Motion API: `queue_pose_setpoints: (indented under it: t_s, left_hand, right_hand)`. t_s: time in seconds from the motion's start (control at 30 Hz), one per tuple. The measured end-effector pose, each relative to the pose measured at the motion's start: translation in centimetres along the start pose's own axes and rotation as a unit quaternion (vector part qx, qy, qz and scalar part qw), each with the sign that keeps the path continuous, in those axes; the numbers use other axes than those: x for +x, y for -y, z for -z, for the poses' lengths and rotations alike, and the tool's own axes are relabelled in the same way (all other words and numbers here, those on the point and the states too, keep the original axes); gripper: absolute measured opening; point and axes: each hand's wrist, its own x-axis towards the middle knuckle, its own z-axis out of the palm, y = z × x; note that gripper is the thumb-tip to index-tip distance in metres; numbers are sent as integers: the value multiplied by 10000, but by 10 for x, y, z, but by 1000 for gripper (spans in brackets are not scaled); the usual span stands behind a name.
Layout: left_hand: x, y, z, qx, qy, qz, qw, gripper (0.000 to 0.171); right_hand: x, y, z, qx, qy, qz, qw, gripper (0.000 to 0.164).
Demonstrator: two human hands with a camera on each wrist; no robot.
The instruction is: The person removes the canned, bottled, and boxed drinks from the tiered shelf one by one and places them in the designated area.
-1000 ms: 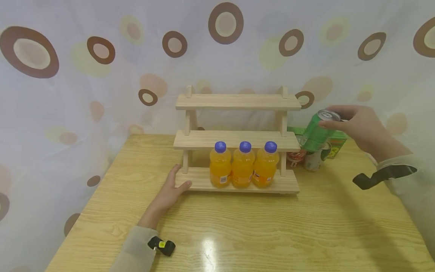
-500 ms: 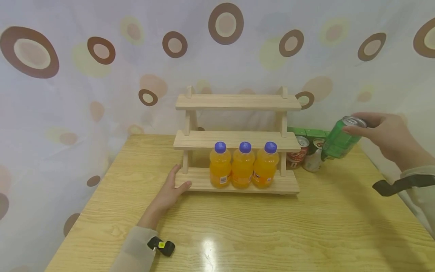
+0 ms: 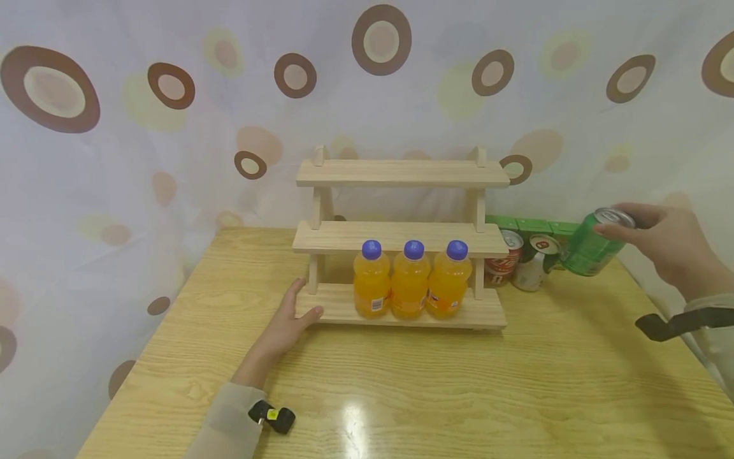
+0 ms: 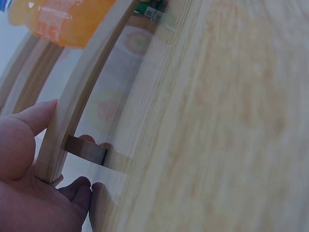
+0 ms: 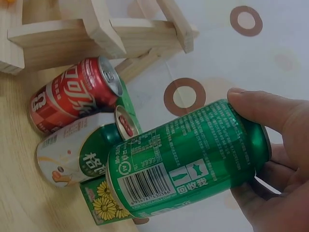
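Observation:
My right hand [image 3: 673, 242] holds a green soda can [image 3: 596, 245] by its upper end. The can is tilted and held up at the right, beside the other drinks. In the right wrist view its barcode [image 5: 145, 183] faces the camera. At the left, my left hand [image 3: 287, 319] grips the end of the bottom board of a three-tier wooden shelf [image 3: 401, 236]. In the left wrist view the thumb [image 4: 41, 116] lies against the board and the fingers reach beneath it. Three orange juice bottles [image 3: 408, 287] with blue caps stand on that bottom board.
Right of the shelf stand a red cola can [image 5: 72, 94] and a white and green can [image 5: 79, 150]. Green boxes [image 3: 533, 226] are behind them. A spotted cloth [image 3: 172, 140] hangs behind the wooden table [image 3: 401, 389].
My right hand has moved right and somewhat down with the green can, uncovering more of the cans and boxes behind. The left hand has kept its place on the shelf.

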Motion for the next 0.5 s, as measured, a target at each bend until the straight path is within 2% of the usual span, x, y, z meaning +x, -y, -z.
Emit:
queue_pose_setpoints:
  t_s: [0.13,0.37,0.5]
  left_hand:
    - [3,5,1,-8,-14,-38,10000,78]
    - [14,30,0,142,-161,-183,9996,82]
    - [6,14,0,92,-82,-119,9999,79]
  right_hand:
    - [2,-10,-1,49,-25,-232,9997,81]
    - [9,-29,-10,-2,26,-433,9991,83]
    - [9,-38,-19,-113,-157,-484,9986,83]
